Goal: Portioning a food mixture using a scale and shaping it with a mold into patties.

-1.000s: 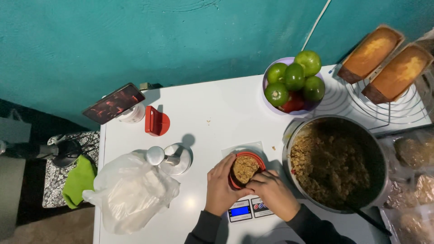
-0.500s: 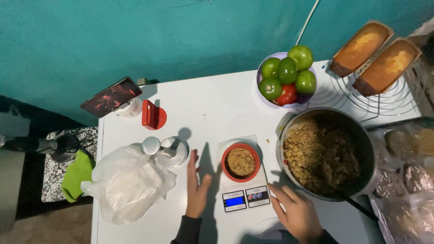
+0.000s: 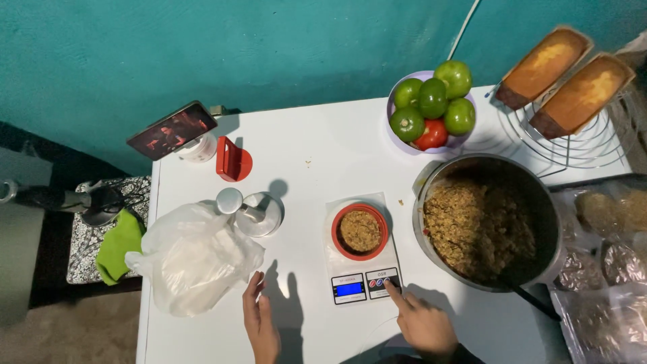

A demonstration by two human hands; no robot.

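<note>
A small red bowl (image 3: 335, 240) filled with brown grainy mix sits on a white kitchen scale (image 3: 350, 288) with a blue display. My right hand (image 3: 421, 323) points its index finger onto the scale's buttons at the front right. My left hand (image 3: 260, 322) lies flat and open on the white table (image 3: 323, 148), next to a crumpled clear plastic bag (image 3: 192, 259). A large dark pot (image 3: 547, 209) of the same brown mix stands to the right of the scale, with a dark utensil handle (image 3: 532, 300) sticking out.
A bowl of green fruit and a red tomato (image 3: 433, 111) stands at the back. Two loaf cakes (image 3: 566, 77) rest on a wire rack. A phone (image 3: 172, 130), a red lid (image 3: 232, 162), a white press tool (image 3: 249, 210) and wrapped packets (image 3: 610, 269) surround the work area.
Both hands let go of the red bowl on the scale. My left hand moved left onto the table, and my right hand reached to the scale's buttons.
</note>
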